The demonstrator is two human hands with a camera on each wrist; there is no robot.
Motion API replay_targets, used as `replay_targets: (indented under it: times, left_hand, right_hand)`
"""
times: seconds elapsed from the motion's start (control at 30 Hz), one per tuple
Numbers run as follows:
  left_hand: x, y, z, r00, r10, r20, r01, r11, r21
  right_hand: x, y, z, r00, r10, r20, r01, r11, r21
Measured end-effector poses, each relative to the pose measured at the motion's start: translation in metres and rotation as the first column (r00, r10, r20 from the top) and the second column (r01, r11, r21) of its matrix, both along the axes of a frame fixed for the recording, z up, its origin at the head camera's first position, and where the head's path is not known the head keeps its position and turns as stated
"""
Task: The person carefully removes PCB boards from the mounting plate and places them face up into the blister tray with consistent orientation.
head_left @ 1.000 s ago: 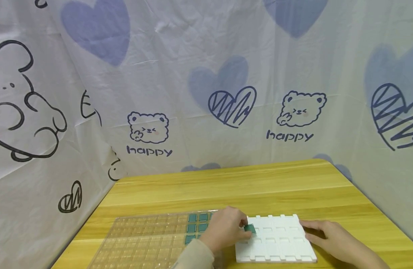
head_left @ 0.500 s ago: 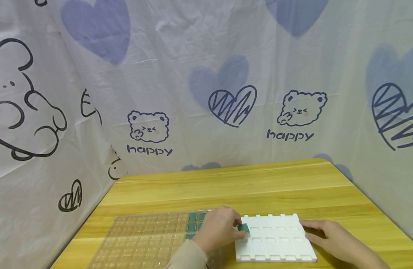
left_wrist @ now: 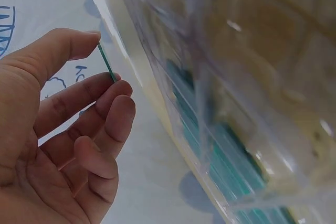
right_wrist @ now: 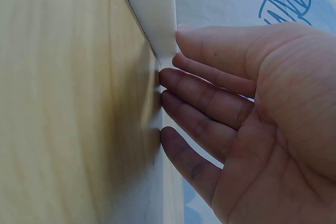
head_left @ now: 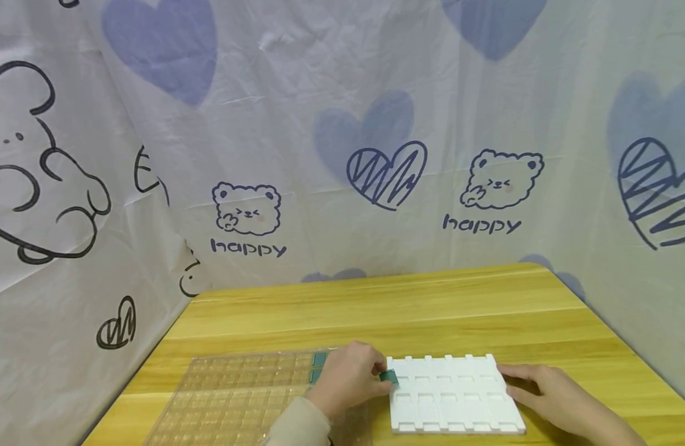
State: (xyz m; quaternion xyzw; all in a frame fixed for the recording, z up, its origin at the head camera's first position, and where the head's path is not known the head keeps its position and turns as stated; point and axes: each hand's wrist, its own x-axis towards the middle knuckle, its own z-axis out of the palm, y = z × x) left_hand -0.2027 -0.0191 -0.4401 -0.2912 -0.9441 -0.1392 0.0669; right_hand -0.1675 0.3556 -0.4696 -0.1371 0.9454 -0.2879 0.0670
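Observation:
My left hand [head_left: 350, 379] pinches a thin green square plate [head_left: 389, 376], like a small circuit board, between thumb and fingers. In the left wrist view the green plate [left_wrist: 107, 62] is seen edge-on, thumb at one end and fingertips at the other. It overlaps the left edge of a white slotted tray [head_left: 459, 406] in the head view. My right hand [head_left: 554, 396] rests at that tray's right side, fingers loosely extended. The right wrist view shows its thumb right at the white tray's corner [right_wrist: 151, 9] and the fingertips down at the tabletop.
A clear plastic compartment tray [head_left: 236, 390] lies left of the white one, partly under my left forearm. Several green plates [head_left: 319, 359] sit in its right-hand columns, partly hidden by the hand. The wooden table [head_left: 376, 310] ends at a printed cloth backdrop [head_left: 320, 248].
My left hand has moved left with the green plate, from over the white tray to its left edge, covering more plates in the clear tray. The right hand and white tray stay put.

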Motion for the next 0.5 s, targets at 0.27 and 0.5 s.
replay_targets:
  times: [0.27, 0.5]
  left_hand:
    - [0.0, -0.014, -0.002, 1.0, 0.016, -0.02, -0.017, 1.0, -0.018]
    - [-0.002, -0.025, -0.002, 1.0, 0.018, 0.006, -0.017, 1.0, -0.02]
  right_hand:
    - [-0.001, 0.0, -0.001, 1.0, 0.002, 0.012, -0.001, 1.0, -0.004]
    - [-0.001, 0.002, -0.001, 1.0, 0.007, -0.002, -0.007, 1.0, 0.005]
